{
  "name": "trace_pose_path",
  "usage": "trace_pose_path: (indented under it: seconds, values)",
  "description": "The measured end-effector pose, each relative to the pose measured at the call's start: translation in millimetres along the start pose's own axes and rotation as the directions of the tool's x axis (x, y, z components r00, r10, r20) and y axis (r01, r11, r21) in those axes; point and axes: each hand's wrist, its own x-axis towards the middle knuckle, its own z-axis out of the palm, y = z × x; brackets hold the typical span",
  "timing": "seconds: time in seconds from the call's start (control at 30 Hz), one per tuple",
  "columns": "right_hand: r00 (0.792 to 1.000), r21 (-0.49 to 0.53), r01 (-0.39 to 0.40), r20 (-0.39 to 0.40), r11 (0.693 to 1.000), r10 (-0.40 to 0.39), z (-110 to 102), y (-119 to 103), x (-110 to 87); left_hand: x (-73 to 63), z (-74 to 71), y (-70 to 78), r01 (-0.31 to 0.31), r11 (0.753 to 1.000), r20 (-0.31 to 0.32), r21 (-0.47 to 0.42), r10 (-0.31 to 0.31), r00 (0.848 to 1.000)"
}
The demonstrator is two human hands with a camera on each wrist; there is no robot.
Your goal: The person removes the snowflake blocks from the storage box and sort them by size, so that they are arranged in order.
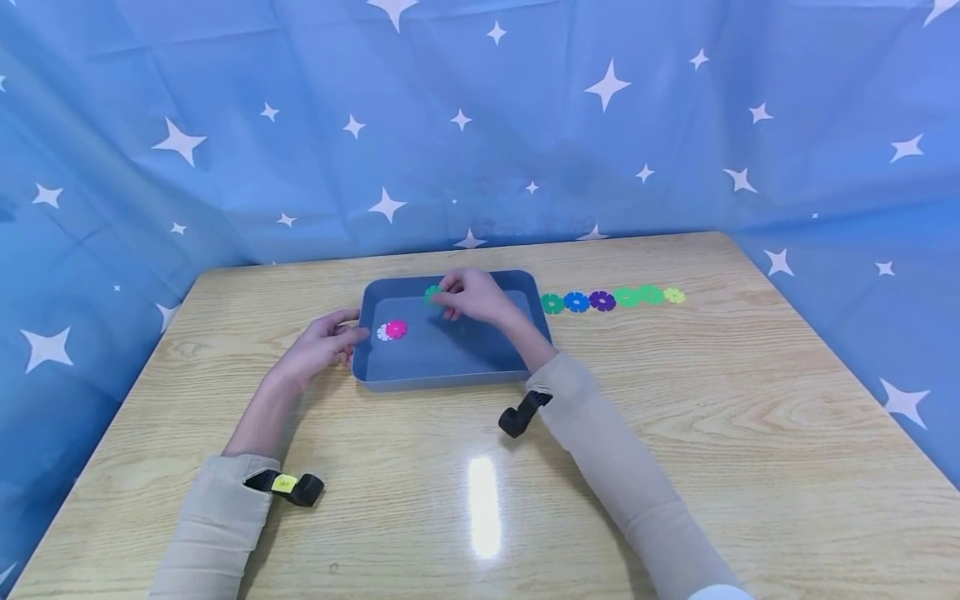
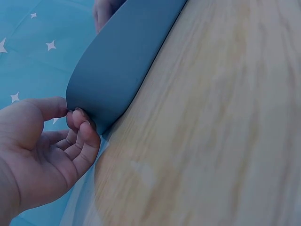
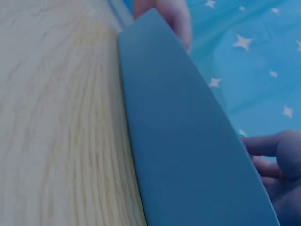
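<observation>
Pinching a green flower-shaped disc (image 1: 433, 293), the right hand (image 1: 472, 296) hovers over the far part of the blue tray (image 1: 442, 358); its grip closes on the disc's edge. Small, flat and notched round its rim, the disc has no clear long axis, and its tilt cannot be told. Curled left hand (image 1: 322, 343) fingers (image 2: 83, 133) touch the tray's left wall. A pink disc (image 1: 396, 329) lies inside the tray, overlapping a white one (image 1: 383, 332). Six more discs (image 1: 611, 298) line the counter (image 1: 675, 433) rightward.
</observation>
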Motion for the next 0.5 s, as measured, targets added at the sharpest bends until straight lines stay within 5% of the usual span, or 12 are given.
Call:
trace_pose_path:
  seconds: [0.23,0.5]
  values:
    - [1.0,0.123,-0.017,-0.021,0.992,0.02,-24,12,-14.3,-0.9,0.3,-0.9,0.013,1.0,-0.007,0.004,-0.013,1.0]
    - [0.997,0.125,0.039,-0.077,0.991,-0.03,-54,22,-28.2,-2.2,0.8,0.7,0.014,1.0,0.002,0.007,-0.014,1.0]
